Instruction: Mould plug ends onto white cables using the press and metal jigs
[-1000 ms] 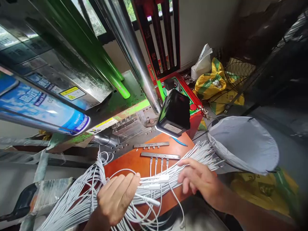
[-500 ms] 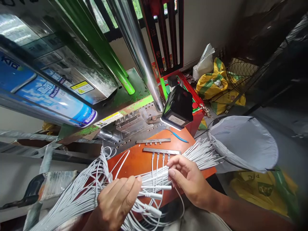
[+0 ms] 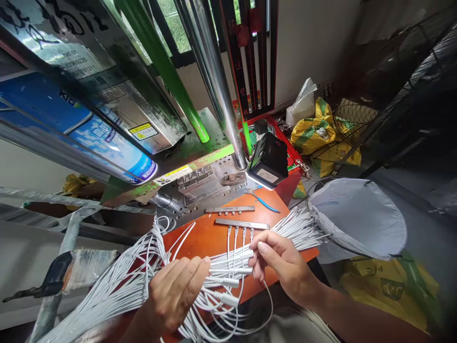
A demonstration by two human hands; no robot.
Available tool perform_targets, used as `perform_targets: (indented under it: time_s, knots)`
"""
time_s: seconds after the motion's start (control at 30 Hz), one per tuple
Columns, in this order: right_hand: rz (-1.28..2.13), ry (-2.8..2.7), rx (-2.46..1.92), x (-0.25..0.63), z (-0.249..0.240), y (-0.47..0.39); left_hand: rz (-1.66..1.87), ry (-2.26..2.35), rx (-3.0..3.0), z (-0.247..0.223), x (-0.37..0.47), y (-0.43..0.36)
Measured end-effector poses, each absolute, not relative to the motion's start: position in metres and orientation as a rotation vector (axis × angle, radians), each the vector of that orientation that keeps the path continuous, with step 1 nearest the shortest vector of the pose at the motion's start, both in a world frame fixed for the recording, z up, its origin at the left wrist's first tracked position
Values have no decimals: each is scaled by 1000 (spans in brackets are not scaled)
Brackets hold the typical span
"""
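My left hand point(image 3: 178, 290) is closed around a group of thin white cables, whose moulded plug ends point(image 3: 228, 299) stick out to the right past my fingers. My right hand point(image 3: 274, 259) is at the tips of the upper plugs, its fingers curled and thumb pressed in; whatever they pinch is hidden. Just above, a metal strip point(image 3: 243, 224) lies on the orange board point(image 3: 193, 243), with several white cables running down from its clips. A second metal strip point(image 3: 230, 209) lies behind it. A large bundle of white cables point(image 3: 107, 290) spreads to the left, under my left hand.
Blue-handled pliers point(image 3: 266, 204) lie on the board's far side. Beyond stand a press with a metal mould point(image 3: 196, 183), a black lamp box point(image 3: 269, 159) and a blue spray can point(image 3: 117, 147). A white-lined bin point(image 3: 360, 214) is at right, with yellow sacks point(image 3: 314, 128) on the floor.
The view has shifted slightly. My right thumb has moved up against its fingers, and the plug tips beside it lie closer together. My left hand keeps its hold on the cables.
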State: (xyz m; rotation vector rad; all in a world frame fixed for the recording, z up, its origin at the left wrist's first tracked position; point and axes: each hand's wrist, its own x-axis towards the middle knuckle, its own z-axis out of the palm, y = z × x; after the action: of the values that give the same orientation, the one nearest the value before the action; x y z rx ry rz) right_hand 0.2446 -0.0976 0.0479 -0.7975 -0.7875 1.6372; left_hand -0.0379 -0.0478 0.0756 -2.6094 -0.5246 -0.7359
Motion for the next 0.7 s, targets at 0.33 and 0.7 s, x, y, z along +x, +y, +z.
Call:
perform_targets:
  time_s: [0.33,0.7]
  knots:
    - [997,-1510,-944,240,51,-101,-911,-791,-2531,80,-50,-48]
    - [901,-1617,-870,229,59,-95,-1038,-861,-2565,78,-46,-41]
